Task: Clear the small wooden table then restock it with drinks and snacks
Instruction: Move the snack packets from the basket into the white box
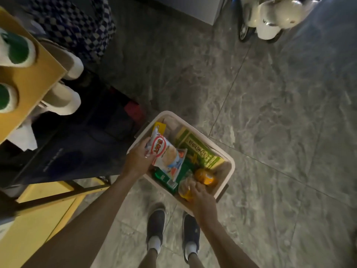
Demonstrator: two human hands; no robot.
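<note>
A pale plastic basket (230, 167) stands on the stone floor in front of my feet, filled with snacks and drinks. My left hand (138, 161) grips a white snack bag (164, 151) with a red ring on it, held over the basket's left side. My right hand (201, 196) reaches into the near corner and its fingers curl round an orange drink bottle (185, 191). A second orange bottle (205, 176) lies beside it. Green boxes (199, 151) and a green packet (164, 176) fill the remainder. The small wooden table (29, 80) sits at the far left.
Two white cups with green lids (17, 51) stand on the wooden table, with white table legs (63, 101) below it. A dark cabinet (77, 144) lies left of the basket, yellow flooring (38, 215) at the lower left. A white wheeled machine (270, 18) is at the top right.
</note>
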